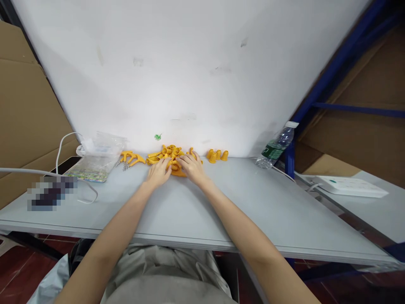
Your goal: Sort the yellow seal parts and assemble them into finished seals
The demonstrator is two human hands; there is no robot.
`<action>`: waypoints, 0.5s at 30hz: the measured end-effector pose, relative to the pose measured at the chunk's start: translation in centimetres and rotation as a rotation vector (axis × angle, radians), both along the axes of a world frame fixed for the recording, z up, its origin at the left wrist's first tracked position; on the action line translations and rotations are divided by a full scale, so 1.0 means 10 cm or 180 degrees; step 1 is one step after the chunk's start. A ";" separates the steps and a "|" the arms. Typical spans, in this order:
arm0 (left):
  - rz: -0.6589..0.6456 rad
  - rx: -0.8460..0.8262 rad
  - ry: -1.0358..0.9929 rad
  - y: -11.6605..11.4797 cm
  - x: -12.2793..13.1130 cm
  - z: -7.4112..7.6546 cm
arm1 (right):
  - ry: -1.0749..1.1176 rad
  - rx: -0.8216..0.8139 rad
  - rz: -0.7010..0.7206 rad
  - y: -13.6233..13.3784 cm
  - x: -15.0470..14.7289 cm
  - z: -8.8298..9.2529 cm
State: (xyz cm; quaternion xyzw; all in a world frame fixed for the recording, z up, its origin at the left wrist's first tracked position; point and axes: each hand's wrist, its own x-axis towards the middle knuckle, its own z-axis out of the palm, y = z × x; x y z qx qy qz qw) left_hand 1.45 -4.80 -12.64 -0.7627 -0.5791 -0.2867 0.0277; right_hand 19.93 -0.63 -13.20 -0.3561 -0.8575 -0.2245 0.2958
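A heap of orange plastic parts (172, 150), several of them hollow and tube-like, lies against the white back panel. At its left front, my left hand (158, 172) has its fingers bent against an orange plastic part. My right hand (192, 167) curls over parts at the right side, with its fingertips among them. Between both hands, a wider curved orange piece (179, 172) shows low on the table. The hands partly cover what they grip. Left of the heap are branched orange pieces (134, 159) and small metal screws (125, 165). Several orange cone-shaped caps (212, 157) stand to the right.
A clear plastic bag (103, 162) and a phone (68, 164) lie at the left, with a white cable (60, 150) across them. A tilted water bottle (276, 145) leans at the right near a blue frame post (289, 156). A white power strip (351, 185) lies beyond.
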 end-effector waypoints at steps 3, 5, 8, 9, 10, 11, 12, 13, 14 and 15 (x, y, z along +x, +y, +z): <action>0.0109 0.0175 -0.0041 0.03 -0.01 0.00 | 0.0062 -0.0059 -0.0126 -0.01 -0.02 0.01; 0.0171 0.0290 -0.0065 0.05 -0.01 -0.01 | 0.0083 -0.0148 -0.0181 -0.01 -0.03 0.01; 0.0198 0.0359 -0.0083 0.07 -0.02 -0.02 | 0.0027 -0.0276 -0.0211 -0.02 -0.04 0.01; 0.0204 0.0347 -0.0101 0.07 -0.02 -0.02 | 0.0006 -0.0295 -0.0226 -0.03 -0.04 0.02; 0.0214 0.0324 -0.0142 0.06 -0.02 -0.01 | -0.0007 -0.0295 -0.0251 -0.04 -0.05 0.03; 0.0222 0.0301 -0.0210 0.06 -0.02 -0.01 | -0.0014 -0.0275 -0.0288 -0.05 -0.06 0.04; 0.0224 0.0277 -0.0304 0.06 -0.01 -0.01 | -0.0015 -0.0235 -0.0336 -0.06 -0.07 0.06; 0.0223 0.0250 -0.0422 0.06 0.01 0.00 | -0.0013 -0.0176 -0.0383 -0.07 -0.08 0.07; 0.0220 0.0214 -0.0562 0.06 0.02 0.01 | -0.0002 -0.0101 -0.0423 -0.08 -0.09 0.09; 0.0220 0.0163 -0.0720 0.07 0.03 0.01 | 0.0021 -0.0020 -0.0455 -0.09 -0.09 0.10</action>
